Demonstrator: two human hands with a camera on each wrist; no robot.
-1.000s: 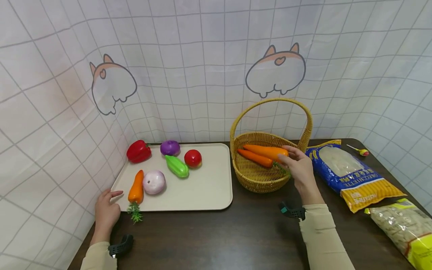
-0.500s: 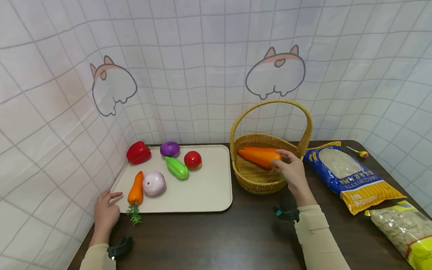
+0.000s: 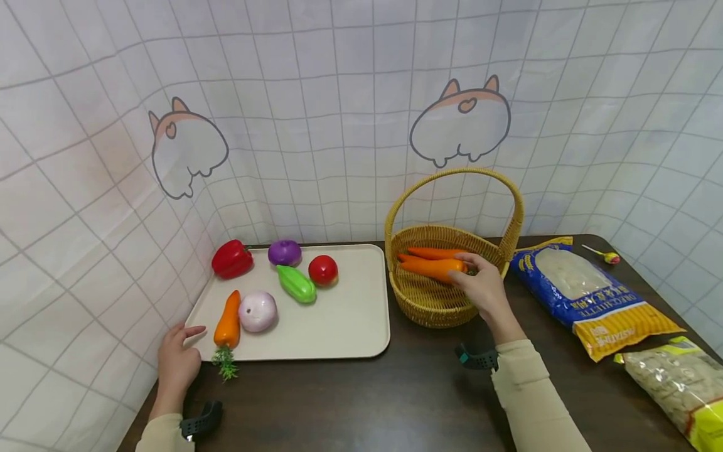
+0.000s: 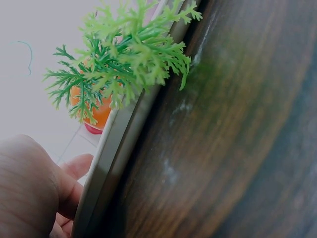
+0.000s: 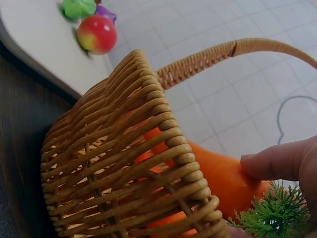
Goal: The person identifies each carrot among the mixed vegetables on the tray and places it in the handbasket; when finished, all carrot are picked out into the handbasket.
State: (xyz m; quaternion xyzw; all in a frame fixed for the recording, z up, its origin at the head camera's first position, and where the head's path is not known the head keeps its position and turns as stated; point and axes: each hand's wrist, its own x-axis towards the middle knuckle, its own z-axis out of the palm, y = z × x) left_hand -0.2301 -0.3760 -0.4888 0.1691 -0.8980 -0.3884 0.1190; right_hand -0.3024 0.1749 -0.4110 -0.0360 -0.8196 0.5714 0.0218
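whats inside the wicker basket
At least two orange carrots are in the basket, the front one held by the right hand. It partly covers the rest; anything directly beneath them can't be seen.

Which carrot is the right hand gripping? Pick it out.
The frontmost carrot in the basket: the right hand grips its thick end. The carrots behind it and the lone carrot on the tray are in no hand's grip.

Gridded backdrop – 2 drawings – dark table
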